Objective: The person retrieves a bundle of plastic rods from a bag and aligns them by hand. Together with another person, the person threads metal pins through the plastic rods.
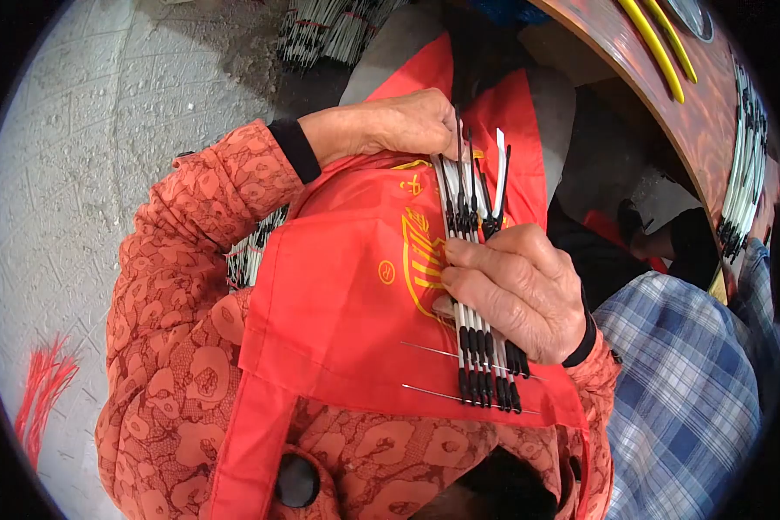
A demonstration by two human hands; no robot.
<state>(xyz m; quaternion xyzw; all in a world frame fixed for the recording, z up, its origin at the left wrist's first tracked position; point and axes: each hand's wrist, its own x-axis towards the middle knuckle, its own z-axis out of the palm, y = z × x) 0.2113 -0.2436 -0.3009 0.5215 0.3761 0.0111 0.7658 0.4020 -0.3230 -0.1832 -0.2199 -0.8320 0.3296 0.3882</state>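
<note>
A bundle of thin white rods with black ends (470,321) lies over the red apron (338,269). My right hand (520,290) is wrapped round its middle, fingers closed. Two thin metal needles stick out to the left from the bundle's lower black ends. At the bundle's upper end, my left hand (420,124) is closed in a pinch beside the black tips; what lies between its fingers is too hidden to name. One white strip (500,165) stands out at an angle from the upper end.
More rods lie on the brown table (581,30) at right, near yellow-handled pliers (654,48). Rod bundles (329,35) lie at the top and beside my left sleeve. Red strands (43,394) are on the floor. A co-worker's plaid garment (680,381) is close at right.
</note>
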